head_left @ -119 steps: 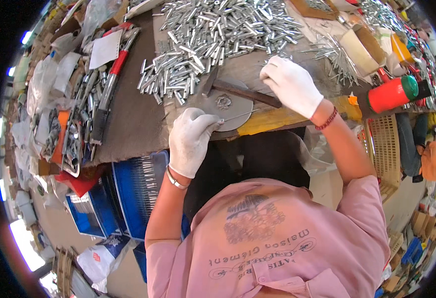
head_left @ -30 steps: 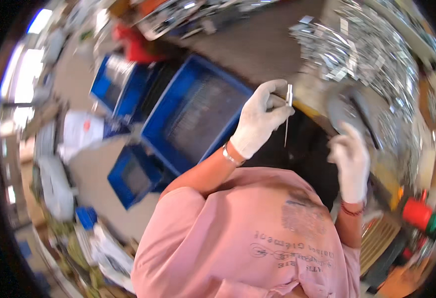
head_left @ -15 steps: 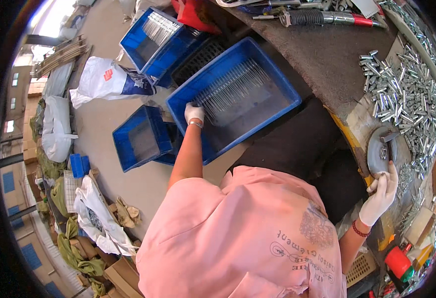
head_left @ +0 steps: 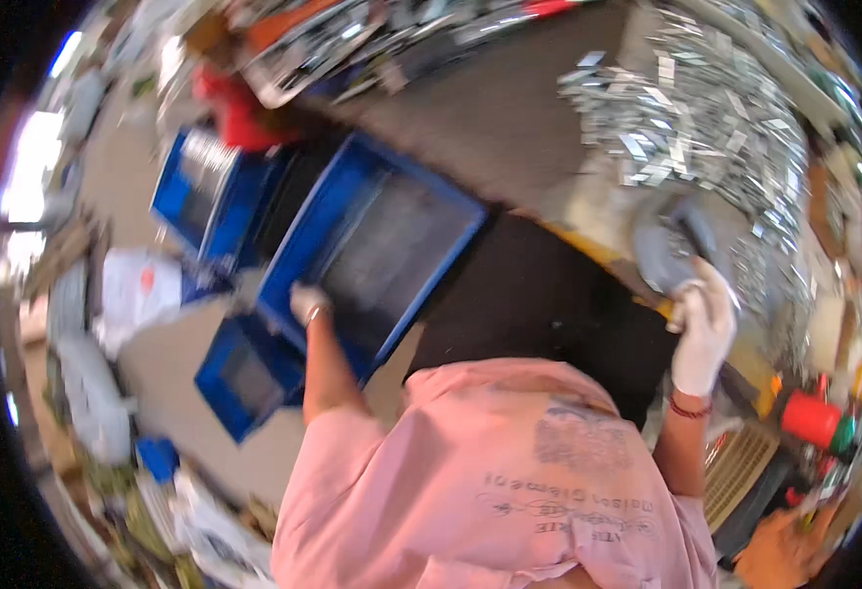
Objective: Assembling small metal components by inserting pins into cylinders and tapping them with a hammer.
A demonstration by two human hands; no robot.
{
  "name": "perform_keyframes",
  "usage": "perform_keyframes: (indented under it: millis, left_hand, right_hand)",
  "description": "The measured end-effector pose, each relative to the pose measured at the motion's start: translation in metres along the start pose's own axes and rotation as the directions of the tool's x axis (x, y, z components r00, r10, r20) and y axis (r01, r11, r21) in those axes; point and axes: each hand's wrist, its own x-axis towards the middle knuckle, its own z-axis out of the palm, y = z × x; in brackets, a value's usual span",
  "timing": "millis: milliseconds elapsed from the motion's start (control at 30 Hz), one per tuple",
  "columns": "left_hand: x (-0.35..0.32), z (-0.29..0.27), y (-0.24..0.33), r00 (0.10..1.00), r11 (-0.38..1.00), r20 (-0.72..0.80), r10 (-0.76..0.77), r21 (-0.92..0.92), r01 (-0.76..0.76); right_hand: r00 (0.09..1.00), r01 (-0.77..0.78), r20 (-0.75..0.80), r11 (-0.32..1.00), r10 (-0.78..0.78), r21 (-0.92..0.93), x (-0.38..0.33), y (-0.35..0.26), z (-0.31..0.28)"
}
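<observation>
My left hand [head_left: 308, 304], in a white glove, is at the left side of a large blue crate [head_left: 433, 231]. Its fingers look curled in, but blur hides what they hold. Inside the crate, the row of thin metal rods [head_left: 377, 221] is smeared by motion. Over the workbench to the right, my gloved right hand [head_left: 703, 329] has its index finger stretched toward a round grey dish [head_left: 652, 257]; the other fingers are bent. Fingertips and dish edge overlap, so contact is unclear. A dark piece [head_left: 691, 236] lies on the dish.
A heap of short shiny metal parts [head_left: 691, 113] covers the bench beyond the dish. Two smaller blue bins [head_left: 200, 182] [head_left: 244, 383] stand left of the crate, beside a white sack [head_left: 141, 290]. A red and green container [head_left: 812, 417] stands at the right.
The view has swung, shifting the crate left and the bench toward the middle, with strong blur. My left hand remains at the crate's left side, my right hand beside the dish.
</observation>
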Motion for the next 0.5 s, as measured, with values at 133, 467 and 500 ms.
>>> perform_keyframes:
  millis: [133,467,500]
  left_hand:
    - [-0.04,-0.081,0.113,0.978,0.905,-0.17,-0.12,-0.424,0.037]
    - [-0.198,-0.309,0.458,0.164,-0.086,-0.526,0.835,-0.419,-0.904]
    - [-0.215,-0.308,0.482,0.086,-0.185,-0.511,0.855,-0.457,-0.87]
  right_hand:
    - [0.999,-0.05,0.01,0.996,0.049,0.074,-0.004,0.0,-0.001]
    - [0.991,-0.119,0.072,0.985,0.111,0.121,-0.008,-0.003,-0.011]
    - [0.992,-0.109,0.081,0.988,0.1,0.112,-0.008,-0.002,-0.012]
